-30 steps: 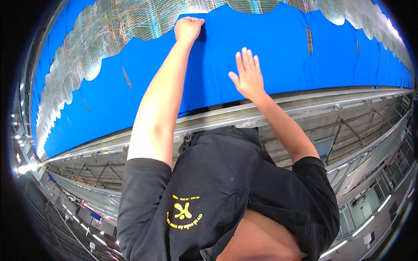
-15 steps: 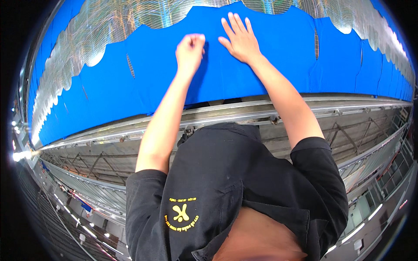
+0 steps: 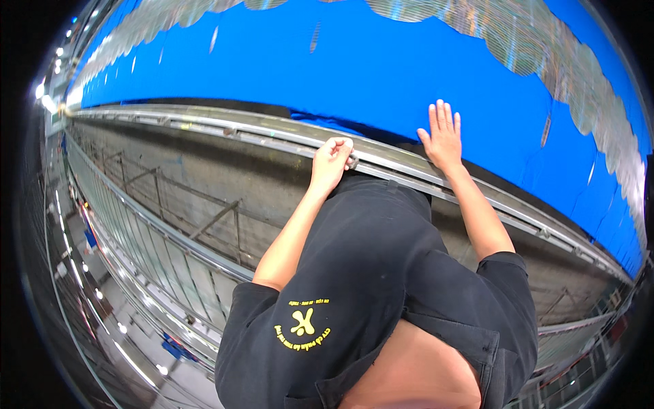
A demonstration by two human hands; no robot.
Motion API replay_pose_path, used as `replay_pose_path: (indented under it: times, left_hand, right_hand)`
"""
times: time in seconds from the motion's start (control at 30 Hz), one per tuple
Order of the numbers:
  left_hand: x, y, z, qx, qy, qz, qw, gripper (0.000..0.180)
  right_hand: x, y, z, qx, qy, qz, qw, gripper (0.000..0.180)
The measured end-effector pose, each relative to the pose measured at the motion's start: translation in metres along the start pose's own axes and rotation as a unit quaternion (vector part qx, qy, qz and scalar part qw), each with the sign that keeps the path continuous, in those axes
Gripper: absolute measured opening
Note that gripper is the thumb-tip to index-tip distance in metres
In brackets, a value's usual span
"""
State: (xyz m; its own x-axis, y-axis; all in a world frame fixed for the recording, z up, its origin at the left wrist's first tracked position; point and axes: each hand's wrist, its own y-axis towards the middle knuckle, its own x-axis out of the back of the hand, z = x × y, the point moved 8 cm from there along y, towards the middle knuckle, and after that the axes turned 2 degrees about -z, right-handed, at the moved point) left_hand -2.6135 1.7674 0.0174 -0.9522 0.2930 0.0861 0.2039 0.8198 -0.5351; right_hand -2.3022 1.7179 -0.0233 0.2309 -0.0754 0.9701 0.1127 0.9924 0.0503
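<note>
Bright blue, wavy-edged cloth [image 3: 381, 75] lies beyond long grey metal rail [image 3: 388, 158]. Right hand [image 3: 445, 140] open, palm-down at cloth's rail-side edge; left hand [image 3: 332, 163] curled by rail, can't tell if gripping. Probably smoothing; next move calls for flat palm.

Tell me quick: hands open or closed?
Left hand: curled closed by the metal rail; can't tell if holding anything.
Right hand: open, palm down over blue cloth.
</note>
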Motion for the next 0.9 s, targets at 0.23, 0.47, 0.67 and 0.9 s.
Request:
replay_pose_path:
  times: [0.23,0.47,0.67,0.9]
  left_hand:
    - [0.086,-0.030,0.018,0.000,-0.055,-0.051,0.997,0.030]
    - [0.163,-0.013,0.013,-0.023,-0.060,-0.016,0.998,0.028]
    - [0.294,0.002,0.028,-0.025,-0.016,0.017,0.999,0.027]
    - [0.535,0.009,0.093,0.038,-0.090,-0.130,0.987,0.027]
  right_hand:
    - [0.026,0.027,0.097,0.053,0.141,-0.172,0.973,0.044]
    - [-0.006,0.093,0.305,0.100,0.362,-0.011,0.927,0.034]
    - [-0.059,0.150,0.369,0.007,0.131,-0.112,0.985,0.075]
    - [-0.111,0.152,0.396,-0.137,0.063,0.052,0.987,0.079]
